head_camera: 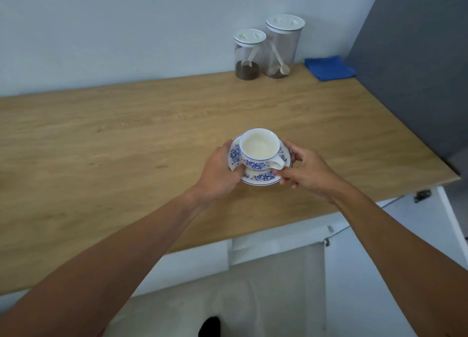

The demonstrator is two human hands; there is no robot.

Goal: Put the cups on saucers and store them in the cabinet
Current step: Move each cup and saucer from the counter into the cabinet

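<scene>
Reaching forward with both bare forearms, the person grips a white porcelain saucer with blue floral print (260, 177) from either side. The left hand (219, 171) clasps its left rim, thumb on top; the right hand (305, 170) pinches the right rim, fingers curled beneath. A matching white-and-blue floral teacup (259, 149) sits upright on the saucer, handle toward the right hand, over the light wooden desk (126, 139). Farther back stand two clear lidded canisters (269, 48) and a folded blue cloth (329, 67). No writing is legible.
</scene>
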